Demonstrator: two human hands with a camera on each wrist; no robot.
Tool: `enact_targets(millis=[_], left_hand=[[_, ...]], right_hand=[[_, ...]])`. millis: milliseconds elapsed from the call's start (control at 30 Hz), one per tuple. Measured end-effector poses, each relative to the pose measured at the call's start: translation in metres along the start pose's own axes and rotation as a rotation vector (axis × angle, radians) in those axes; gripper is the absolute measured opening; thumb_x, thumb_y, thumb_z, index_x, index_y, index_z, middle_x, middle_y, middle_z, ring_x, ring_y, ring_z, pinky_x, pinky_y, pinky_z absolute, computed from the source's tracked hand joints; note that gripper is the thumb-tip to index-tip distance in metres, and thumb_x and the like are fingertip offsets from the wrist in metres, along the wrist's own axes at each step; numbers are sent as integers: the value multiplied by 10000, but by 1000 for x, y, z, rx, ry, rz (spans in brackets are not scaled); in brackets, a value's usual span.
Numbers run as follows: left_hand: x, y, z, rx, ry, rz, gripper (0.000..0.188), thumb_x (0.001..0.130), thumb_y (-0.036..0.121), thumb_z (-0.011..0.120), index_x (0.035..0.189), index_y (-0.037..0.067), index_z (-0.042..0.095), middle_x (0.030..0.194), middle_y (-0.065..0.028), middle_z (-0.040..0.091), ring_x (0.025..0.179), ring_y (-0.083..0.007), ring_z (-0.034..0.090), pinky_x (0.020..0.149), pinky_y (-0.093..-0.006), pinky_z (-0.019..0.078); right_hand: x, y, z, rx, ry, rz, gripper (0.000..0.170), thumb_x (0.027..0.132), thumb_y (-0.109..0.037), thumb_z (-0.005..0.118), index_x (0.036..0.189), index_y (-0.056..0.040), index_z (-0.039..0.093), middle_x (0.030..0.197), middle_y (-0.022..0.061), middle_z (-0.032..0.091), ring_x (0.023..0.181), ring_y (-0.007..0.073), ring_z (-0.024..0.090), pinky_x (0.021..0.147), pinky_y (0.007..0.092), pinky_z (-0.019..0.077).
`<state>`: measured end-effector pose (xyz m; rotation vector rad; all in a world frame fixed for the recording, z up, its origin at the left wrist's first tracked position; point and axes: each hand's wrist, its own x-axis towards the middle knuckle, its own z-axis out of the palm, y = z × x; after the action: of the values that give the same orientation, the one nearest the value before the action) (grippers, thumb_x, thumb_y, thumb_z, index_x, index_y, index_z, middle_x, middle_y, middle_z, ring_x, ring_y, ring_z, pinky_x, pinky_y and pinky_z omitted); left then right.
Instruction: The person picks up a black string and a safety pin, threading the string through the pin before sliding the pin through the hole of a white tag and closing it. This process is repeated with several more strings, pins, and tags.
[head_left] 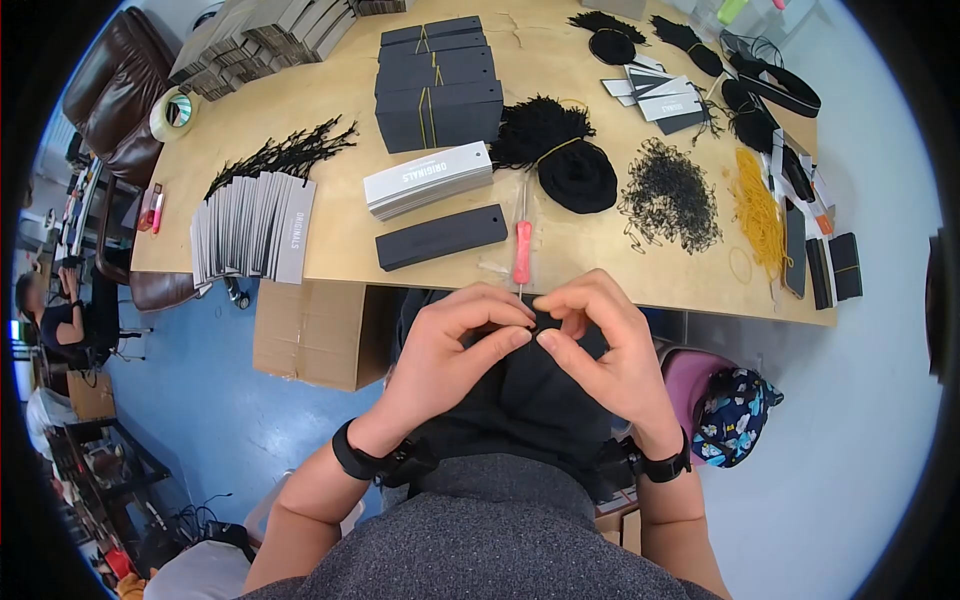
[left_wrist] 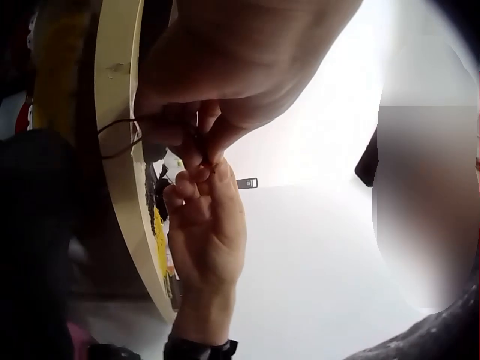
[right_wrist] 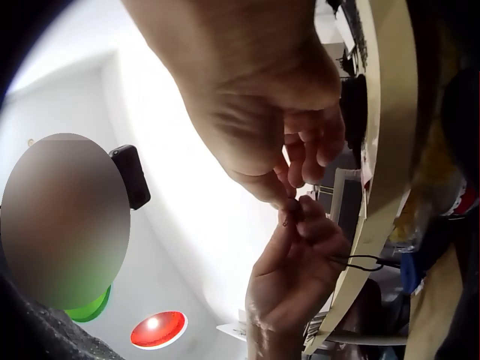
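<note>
Both hands meet in front of the table's near edge, over the lap. My left hand (head_left: 455, 345) pinches a thin black cord between thumb and fingers, and a loop of this cord (right_wrist: 360, 261) sticks out past its fingers in the right wrist view. Thumb and index finger of my right hand (head_left: 605, 350) pinch the cord close by, fingertips nearly touching the left ones. In the left wrist view the right hand (left_wrist: 206, 240) faces the left across the cord's short end. Much of the cord is hidden by the fingers. Just beyond the hands lies a red-handled tool (head_left: 522, 255) with a thin shaft.
On the table (head_left: 340, 215) lie grey-and-white tags (head_left: 255, 230) with black cords, a stack of white tags (head_left: 428, 180), a black block of tags (head_left: 440, 237), banded black stacks (head_left: 440, 115), a black cord bundle (head_left: 577, 177), small black clips (head_left: 672, 195) and yellow bands (head_left: 760, 215). A cardboard box (head_left: 310, 335) stands below.
</note>
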<state>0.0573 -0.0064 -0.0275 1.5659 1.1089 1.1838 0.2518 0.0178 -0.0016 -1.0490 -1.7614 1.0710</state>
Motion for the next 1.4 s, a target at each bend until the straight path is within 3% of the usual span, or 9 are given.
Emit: enact_targets(millis=[67, 167, 300, 467, 667, 1100, 1167, 1267, 1400], left_hand=[[-2, -1, -1, -424, -112, -356, 113, 932, 67, 688, 1003, -21, 694, 931, -37, 692, 832, -115, 645, 751, -254, 521], [-2, 1, -2, -556, -134, -470, 148, 961, 93, 668, 1041, -31, 685, 930, -26, 693, 836, -95, 637, 754, -240, 525], [-1, -1, -5, -594, -100, -500, 150, 962, 97, 664, 1043, -24, 701, 920, -29, 702, 828, -92, 636, 743, -227, 520], [0, -1, -10, -570, -189, -526, 166, 975, 119, 650, 1032, -18, 724, 938, -50, 728, 785, -80, 622, 721, -218, 512], [1, 4, -13, -555, -224, -559, 181, 982, 131, 641, 1045, -16, 726, 916, -52, 732, 775, -79, 616, 720, -219, 513], [-1, 7, -7, -116, -136, -427, 122, 918, 70, 681, 986, -19, 729, 855, -52, 724, 694, -86, 620, 640, -240, 510], [-2, 9, -4, 262, -32, -99, 99, 857, 35, 713, 949, 1, 724, 822, -78, 698, 658, -125, 625, 610, -248, 493], [-5, 7, 6, 264, 99, -12, 85, 835, 2, 725, 919, 14, 727, 846, -66, 678, 645, -100, 591, 575, -224, 457], [-4, 7, 4, 258, 87, -95, 79, 857, -11, 713, 934, 7, 722, 887, -38, 649, 665, -73, 559, 591, -201, 427]], right_hand=[[-1, 6, -4, -4, -115, -42, 128, 855, -41, 726, 937, -12, 632, 869, 57, 570, 710, 140, 591, 646, 268, 484], [-3, 2, -8, -83, -169, -17, 146, 857, -38, 726, 981, -24, 649, 883, 63, 577, 740, 157, 622, 656, 287, 503], [-3, -2, -3, -63, -149, -30, 149, 855, -20, 714, 993, -37, 661, 879, 77, 574, 722, 196, 625, 649, 307, 510], [6, -2, -6, -348, -89, -350, 189, 779, -8, 732, 947, -64, 666, 894, 67, 577, 770, 249, 603, 678, 355, 511], [13, -3, -10, -506, -179, -467, 205, 759, -61, 755, 952, -83, 687, 897, 26, 585, 803, 215, 592, 723, 350, 467], [10, 3, 1, -643, -149, -557, 173, 716, -54, 752, 848, -44, 641, 792, 42, 521, 748, 218, 557, 698, 344, 452], [11, 9, 4, -664, -143, -544, 180, 698, -47, 744, 815, -47, 607, 787, 56, 509, 746, 234, 553, 694, 353, 454], [13, 9, 4, -647, -141, -464, 176, 717, -46, 743, 833, -47, 610, 815, 68, 534, 756, 249, 561, 697, 357, 457], [10, 9, 4, -608, -55, -419, 184, 727, -37, 749, 863, -50, 625, 848, 75, 564, 778, 256, 573, 697, 362, 462]])
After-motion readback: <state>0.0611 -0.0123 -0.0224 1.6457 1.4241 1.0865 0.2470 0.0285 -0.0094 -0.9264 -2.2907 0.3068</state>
